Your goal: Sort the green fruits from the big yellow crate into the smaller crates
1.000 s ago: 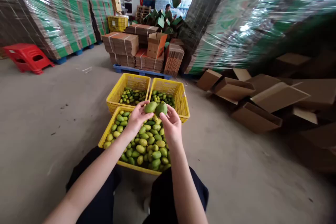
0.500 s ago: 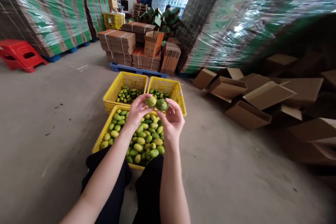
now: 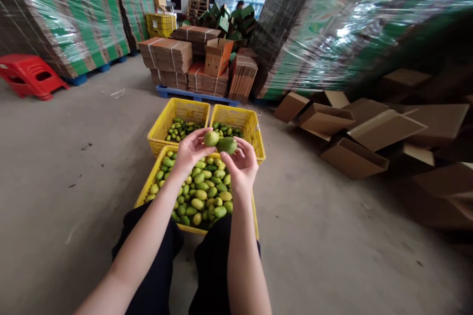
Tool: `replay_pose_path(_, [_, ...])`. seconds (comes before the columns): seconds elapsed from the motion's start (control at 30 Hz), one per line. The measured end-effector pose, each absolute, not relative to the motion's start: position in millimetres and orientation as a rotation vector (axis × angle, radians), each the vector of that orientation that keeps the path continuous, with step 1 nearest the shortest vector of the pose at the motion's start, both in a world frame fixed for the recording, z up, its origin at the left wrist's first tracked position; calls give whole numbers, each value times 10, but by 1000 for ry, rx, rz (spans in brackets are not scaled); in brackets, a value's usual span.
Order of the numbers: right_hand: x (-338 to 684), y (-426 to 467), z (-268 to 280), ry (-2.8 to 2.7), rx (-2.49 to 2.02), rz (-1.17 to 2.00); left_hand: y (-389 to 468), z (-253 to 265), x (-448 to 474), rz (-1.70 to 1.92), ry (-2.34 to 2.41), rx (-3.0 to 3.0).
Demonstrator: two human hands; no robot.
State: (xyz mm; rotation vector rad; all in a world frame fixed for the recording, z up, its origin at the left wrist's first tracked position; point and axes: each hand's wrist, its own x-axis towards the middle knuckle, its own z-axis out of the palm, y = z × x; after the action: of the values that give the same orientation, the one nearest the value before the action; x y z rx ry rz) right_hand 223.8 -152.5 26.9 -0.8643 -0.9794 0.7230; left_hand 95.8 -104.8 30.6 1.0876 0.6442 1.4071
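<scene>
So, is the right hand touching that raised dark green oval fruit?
Touching. The head view shows the right hand holding the dark green oval fruit between thumb and fingers.

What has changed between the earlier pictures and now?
The pale fruit in the left hand has turned, showing a rounder outline; the dark fruit in the right hand, upright at first, now points sideways. The knees have drawn closer together. Nothing was taken or let go, and the crates stayed put.
</scene>
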Motion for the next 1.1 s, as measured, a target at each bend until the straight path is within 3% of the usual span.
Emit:
replay_pose_path(0.2, [2181, -1487, 198, -789, -929, 1110, -1021, 294, 802, 1140, 729, 1016])
replay_pose_path(0.4, [2100, -1465, 181, -618, -881, 1203, -1033, 301, 749, 1112, 712, 965])
replay_pose_path(0.93, [2053, -1462, 108, -1071, -913, 643, -1069, 320, 656, 1230, 697, 1159])
replay_pose_path(1.1, [2005, -1480, 118, -1003, -978, 629, -1109, 360, 690, 1185, 773, 1193])
